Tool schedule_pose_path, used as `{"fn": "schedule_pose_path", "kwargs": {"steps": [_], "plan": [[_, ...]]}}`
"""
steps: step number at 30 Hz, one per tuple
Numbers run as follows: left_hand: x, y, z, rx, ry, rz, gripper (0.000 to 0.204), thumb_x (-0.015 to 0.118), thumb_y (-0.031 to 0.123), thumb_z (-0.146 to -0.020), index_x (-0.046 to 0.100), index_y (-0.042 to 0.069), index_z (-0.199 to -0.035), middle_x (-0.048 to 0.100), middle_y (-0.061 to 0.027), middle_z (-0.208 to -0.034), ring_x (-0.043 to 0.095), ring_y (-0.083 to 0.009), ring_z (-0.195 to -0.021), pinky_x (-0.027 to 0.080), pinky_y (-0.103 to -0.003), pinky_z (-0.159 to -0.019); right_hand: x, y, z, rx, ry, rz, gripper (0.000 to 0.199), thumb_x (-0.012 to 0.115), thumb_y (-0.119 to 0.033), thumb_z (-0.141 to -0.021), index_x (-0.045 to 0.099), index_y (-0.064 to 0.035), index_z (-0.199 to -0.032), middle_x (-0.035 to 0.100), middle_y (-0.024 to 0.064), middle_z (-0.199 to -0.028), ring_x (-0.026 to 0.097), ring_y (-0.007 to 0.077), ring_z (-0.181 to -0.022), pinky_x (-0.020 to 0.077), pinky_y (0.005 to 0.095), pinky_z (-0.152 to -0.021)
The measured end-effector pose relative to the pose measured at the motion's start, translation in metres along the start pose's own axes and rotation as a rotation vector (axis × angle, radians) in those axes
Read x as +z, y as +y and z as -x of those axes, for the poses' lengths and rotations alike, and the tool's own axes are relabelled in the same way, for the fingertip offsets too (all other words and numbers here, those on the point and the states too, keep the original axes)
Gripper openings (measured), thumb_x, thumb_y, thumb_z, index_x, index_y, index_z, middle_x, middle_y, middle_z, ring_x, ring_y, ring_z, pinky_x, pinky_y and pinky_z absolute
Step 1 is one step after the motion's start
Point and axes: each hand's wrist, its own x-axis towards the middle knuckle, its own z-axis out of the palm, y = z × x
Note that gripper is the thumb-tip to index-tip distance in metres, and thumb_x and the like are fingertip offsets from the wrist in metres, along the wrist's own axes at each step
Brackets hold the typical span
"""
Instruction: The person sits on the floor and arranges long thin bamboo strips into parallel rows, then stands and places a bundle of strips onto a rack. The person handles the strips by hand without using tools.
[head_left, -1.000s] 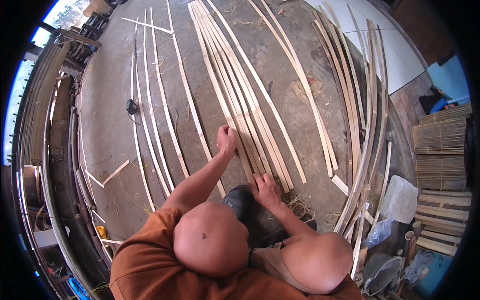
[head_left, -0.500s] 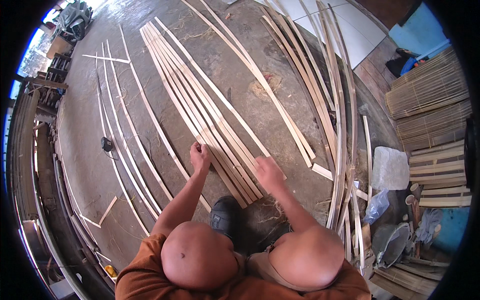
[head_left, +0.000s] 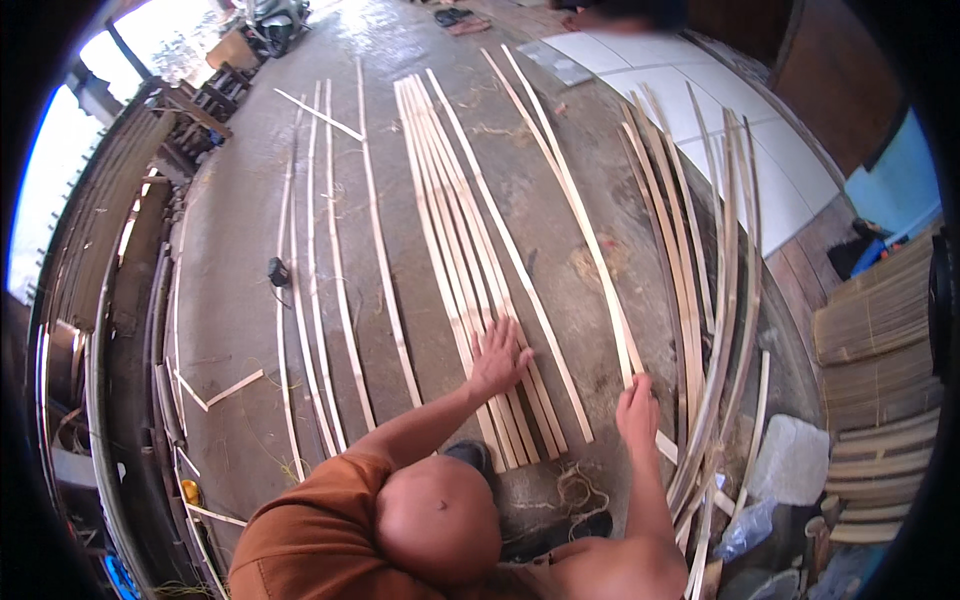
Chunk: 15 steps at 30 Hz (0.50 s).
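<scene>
A row of pale bamboo strips [head_left: 460, 250] lies side by side on the concrete floor in front of me. My left hand [head_left: 500, 360] rests flat on their near part, fingers spread. To the right, my right hand [head_left: 637, 405] is closed around the near end of a long bamboo strip [head_left: 598, 255]. A second strip [head_left: 530, 118] crosses close to it, and I cannot tell whether both are in the grip. One single strip [head_left: 510, 245] lies between the row and my right hand.
Several thin strips [head_left: 335, 260] lie to the left, near a small black object [head_left: 277, 270]. A bundle of longer strips [head_left: 730, 290] is on the right, beside a whitish block [head_left: 790, 460] and a clear plastic bag [head_left: 745, 530]. Slatted bamboo mats [head_left: 880, 350] stand far right.
My left hand has opened and now lies flat on the row. My right hand has moved right, away from the row, to the long strip's end. The view has shifted left.
</scene>
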Motion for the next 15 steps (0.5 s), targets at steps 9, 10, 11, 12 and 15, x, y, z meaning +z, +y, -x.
{"fn": "schedule_pose_path", "kwargs": {"steps": [9, 10, 11, 12, 15], "plan": [[0.004, -0.005, 0.007, 0.088, -0.040, -0.085, 0.081, 0.031, 0.063, -0.104, 0.015, 0.010, -0.163, 0.008, -0.0174, -0.170, 0.005, -0.0369, -0.157, 0.005, -0.060, -0.124, 0.036, -0.085, 0.052, 0.031, -0.179, -0.540, 0.042, 0.055, -0.018, -0.102, 0.051, -0.0082, -0.143, 0.071, 0.0262, -0.100, 0.072, 0.0434, -0.090, 0.0571, 0.0482, -0.074], [0.005, -0.005, 0.006, 0.094, -0.035, -0.088, 0.080, 0.032, 0.062, -0.104, 0.016, 0.011, -0.163, 0.007, -0.0174, -0.170, 0.004, -0.0372, -0.157, 0.005, -0.061, -0.124, 0.043, -0.085, 0.054, -0.021, -0.108, -0.565, 0.039, 0.055, -0.018, -0.102, 0.056, -0.0073, -0.139, 0.071, 0.0265, -0.107, 0.072, 0.0429, -0.094, 0.0570, 0.0481, -0.077], [0.005, -0.004, 0.006, 0.102, -0.030, -0.092, 0.080, 0.032, 0.062, -0.104, 0.016, 0.012, -0.163, 0.007, -0.0174, -0.170, 0.004, -0.0375, -0.157, 0.005, -0.061, -0.123, 0.050, -0.083, 0.054, 0.002, -0.140, -0.559, 0.038, 0.055, -0.017, -0.102, 0.057, -0.0072, -0.139, 0.071, 0.0256, -0.105, 0.072, 0.0407, -0.091, 0.0568, 0.0461, -0.077], [0.007, -0.008, 0.006, 0.095, -0.038, -0.109, 0.078, 0.033, 0.061, -0.104, 0.016, 0.013, -0.163, 0.006, -0.0174, -0.170, 0.004, -0.0381, -0.157, 0.005, -0.062, -0.123, 0.058, -0.081, 0.056, 0.024, -0.177, -0.555, 0.037, 0.055, -0.016, -0.102, 0.058, -0.0071, -0.138, 0.072, 0.0247, -0.104, 0.073, 0.0385, -0.089, 0.0566, 0.0442, -0.077], [0.007, -0.008, 0.007, 0.086, -0.042, -0.127, 0.077, 0.028, 0.063, -0.104, 0.015, 0.016, -0.164, 0.006, -0.0156, -0.171, 0.004, -0.0367, -0.158, 0.003, -0.060, -0.124, 0.063, -0.077, 0.054, 0.049, -0.204, -0.508, 0.037, 0.057, -0.016, -0.101, 0.061, -0.0065, -0.136, 0.071, 0.0257, -0.103, 0.073, 0.0380, -0.089, 0.0565, 0.0448, -0.076]]}}
